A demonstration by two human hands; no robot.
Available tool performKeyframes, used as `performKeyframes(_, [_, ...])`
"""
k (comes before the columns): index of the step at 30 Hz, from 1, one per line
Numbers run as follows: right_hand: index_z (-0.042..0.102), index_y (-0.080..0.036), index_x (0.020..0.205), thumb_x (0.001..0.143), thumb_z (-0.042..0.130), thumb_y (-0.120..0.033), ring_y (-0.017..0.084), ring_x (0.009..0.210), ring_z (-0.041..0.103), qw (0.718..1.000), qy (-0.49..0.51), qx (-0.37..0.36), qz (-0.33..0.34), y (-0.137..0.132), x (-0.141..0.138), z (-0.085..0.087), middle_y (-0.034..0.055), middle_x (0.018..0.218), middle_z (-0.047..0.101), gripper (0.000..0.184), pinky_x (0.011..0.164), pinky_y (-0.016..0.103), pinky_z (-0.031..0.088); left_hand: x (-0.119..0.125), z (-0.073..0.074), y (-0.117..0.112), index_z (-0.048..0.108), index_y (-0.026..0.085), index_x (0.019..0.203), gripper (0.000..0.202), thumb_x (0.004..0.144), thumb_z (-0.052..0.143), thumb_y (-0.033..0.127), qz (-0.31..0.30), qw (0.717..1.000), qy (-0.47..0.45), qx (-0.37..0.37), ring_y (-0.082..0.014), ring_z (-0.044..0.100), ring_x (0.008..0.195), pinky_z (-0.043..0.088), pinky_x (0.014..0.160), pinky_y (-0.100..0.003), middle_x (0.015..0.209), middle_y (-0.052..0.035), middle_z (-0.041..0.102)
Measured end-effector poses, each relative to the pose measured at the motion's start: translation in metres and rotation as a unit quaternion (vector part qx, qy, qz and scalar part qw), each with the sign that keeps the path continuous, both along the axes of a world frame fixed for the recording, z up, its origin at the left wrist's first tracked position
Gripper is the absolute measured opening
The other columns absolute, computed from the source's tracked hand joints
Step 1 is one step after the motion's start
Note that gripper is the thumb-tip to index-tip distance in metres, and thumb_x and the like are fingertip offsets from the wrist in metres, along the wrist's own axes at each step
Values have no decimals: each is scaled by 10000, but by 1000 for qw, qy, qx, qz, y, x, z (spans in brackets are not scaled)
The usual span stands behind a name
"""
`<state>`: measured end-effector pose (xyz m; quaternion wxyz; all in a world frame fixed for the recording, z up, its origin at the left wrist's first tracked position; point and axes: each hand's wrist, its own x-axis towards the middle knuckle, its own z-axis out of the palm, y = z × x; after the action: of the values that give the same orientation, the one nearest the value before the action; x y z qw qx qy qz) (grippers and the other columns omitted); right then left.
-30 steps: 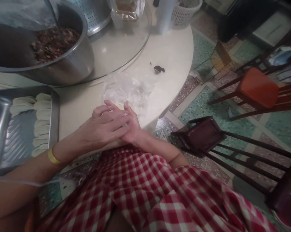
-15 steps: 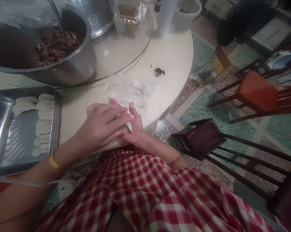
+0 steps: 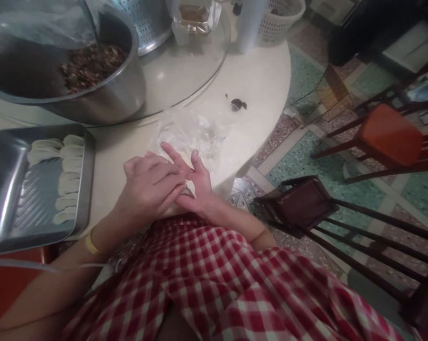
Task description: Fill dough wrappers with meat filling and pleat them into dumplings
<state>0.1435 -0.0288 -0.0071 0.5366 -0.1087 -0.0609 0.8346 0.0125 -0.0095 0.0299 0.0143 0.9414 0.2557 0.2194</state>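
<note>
My left hand [image 3: 150,189] lies on top of my right hand [image 3: 199,182] at the near edge of the round white table [image 3: 260,71]. Its fingers are pressed together over the right palm, and only a pale sliver shows under them. My right hand is palm up with fingers stretched out and flour on a fingertip. Just beyond the hands lies a crumpled clear plastic sheet [image 3: 196,130]. To the left, a metal tray [image 3: 88,180] holds a row of folded white dumplings [image 3: 70,175].
A big steel bowl [image 3: 107,102] of dark chopped filling [image 3: 89,64] stands on a glass turntable [image 3: 185,66], with a colander [image 3: 146,19], a packet [image 3: 196,16] and a white basket [image 3: 281,16] behind. A dark stool [image 3: 302,203] and an orange stool [image 3: 389,135] stand right.
My left hand has slid back over the right palm, and the right fingers have straightened from a clasp. The view has shifted slightly left.
</note>
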Motion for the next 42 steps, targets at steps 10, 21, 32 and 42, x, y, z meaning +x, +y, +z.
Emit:
performKeyframes(10, [611, -285, 1199, 913, 259, -610, 189, 1113, 664, 1000, -11, -25, 6, -2, 0, 6, 11, 1018, 739, 558, 1001, 471, 534, -1, 3, -5, 634, 271, 907, 136, 958, 515, 315, -3, 998, 37, 41, -280, 612, 953, 417, 807, -487, 988, -17, 722])
performKeyframes(21, [615, -237, 1204, 918, 102, -589, 158, 1006, 693, 999, -25, -33, 1, -3, 4, 11, 3, 1021, 746, 684, 994, 457, 516, -2, 9, -3, 648, 252, 998, 120, 947, 550, 297, 22, 999, -15, -21, -274, 632, 921, 458, 816, -471, 956, -53, 730])
performKeyframes(32, [581, -249, 1246, 878, 232, -622, 170, 1101, 661, 996, -46, -33, -71, -3, -5, 5, -12, 1122, 723, 629, 1061, 471, 448, 2, 5, -17, 636, 249, 886, 130, 940, 521, 274, 104, 995, 5, 5, -265, 634, 915, 497, 815, -495, 882, -38, 721])
performKeyframes(42, [571, -292, 1218, 880, 304, -634, 208, 1152, 601, 995, -10, -20, -97, 0, -8, -3, 41, 1200, 672, 549, 1110, 471, 380, -3, -1, -19, 596, 228, 804, 150, 934, 532, 268, 140, 990, 29, -23, -263, 604, 812, 441, 819, -503, 812, -55, 697])
